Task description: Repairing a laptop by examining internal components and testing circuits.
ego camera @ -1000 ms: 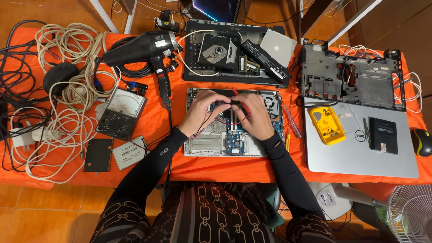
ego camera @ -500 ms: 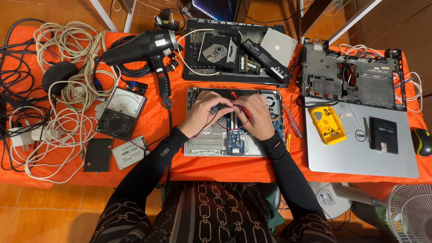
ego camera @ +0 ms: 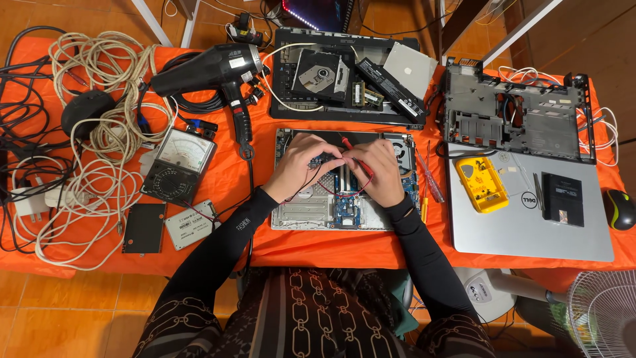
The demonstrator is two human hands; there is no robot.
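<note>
An opened laptop base (ego camera: 311, 211) with its circuit board exposed lies in front of me on the orange table. My left hand (ego camera: 301, 166) rests on the board, fingers pinched on a black test probe. My right hand (ego camera: 376, 169) holds a red test probe whose tip points at the same spot. Thin red and black leads (ego camera: 228, 207) run off left to the analog multimeter (ego camera: 177, 164).
A black heat gun (ego camera: 212, 69) and coils of beige cable (ego camera: 99, 119) lie left. Another dismantled laptop (ego camera: 291, 93) with an optical drive sits behind. At right are a laptop shell (ego camera: 517, 119), a silver lid (ego camera: 530, 232), a yellow meter (ego camera: 480, 184), screwdrivers (ego camera: 429, 179) and a mouse (ego camera: 619, 209).
My hands have shifted only slightly over the board; the probes stay at the same spot.
</note>
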